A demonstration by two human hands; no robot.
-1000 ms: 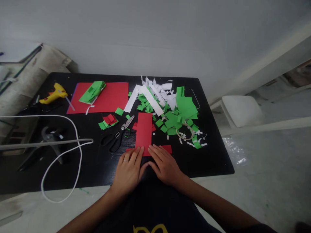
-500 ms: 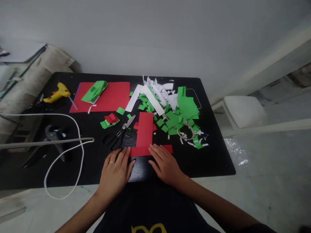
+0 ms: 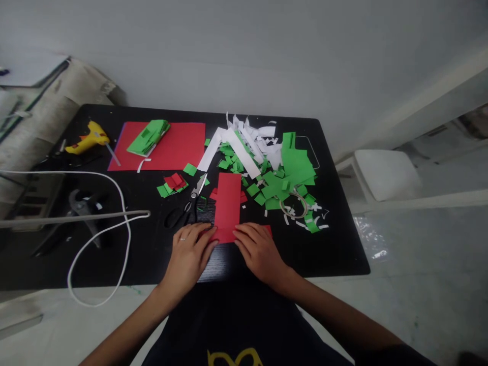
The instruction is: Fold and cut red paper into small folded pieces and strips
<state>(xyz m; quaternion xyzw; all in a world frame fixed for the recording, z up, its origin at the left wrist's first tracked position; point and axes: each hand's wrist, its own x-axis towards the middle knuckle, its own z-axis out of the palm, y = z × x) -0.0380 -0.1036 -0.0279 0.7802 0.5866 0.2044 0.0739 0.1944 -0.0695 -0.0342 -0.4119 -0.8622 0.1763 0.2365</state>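
Directly in front of me a red paper strip (image 3: 227, 201) stands lengthwise on the black table. Its near end meets a crosswise red strip (image 3: 225, 235), making an upside-down T; whether they are joined I cannot tell. My left hand (image 3: 192, 249) lies over the crosswise strip's left part, fingers stretched out and pressing down. Over the right part rests my right hand (image 3: 259, 251), its fingers also extended flat on the paper. Black-handled scissors (image 3: 191, 201) lie just beyond my left hand, blades partly apart. Small red paper pieces (image 3: 214, 194) peek out beside the upright strip.
White paper strips (image 3: 244, 152) and green scraps (image 3: 297, 165) pile up at the back right, near a tape ring (image 3: 293, 206). At left are a yellow glue gun (image 3: 89, 138), red sheets (image 3: 179, 147), folded green paper (image 3: 148, 137), pliers (image 3: 86, 213) and a looping white cable (image 3: 124, 203).
My left hand has slid right along the crosswise strip, closer to the upright one, covering the strip's left end. The scissors have shifted and turned slightly. My right hand stays nearly in place.
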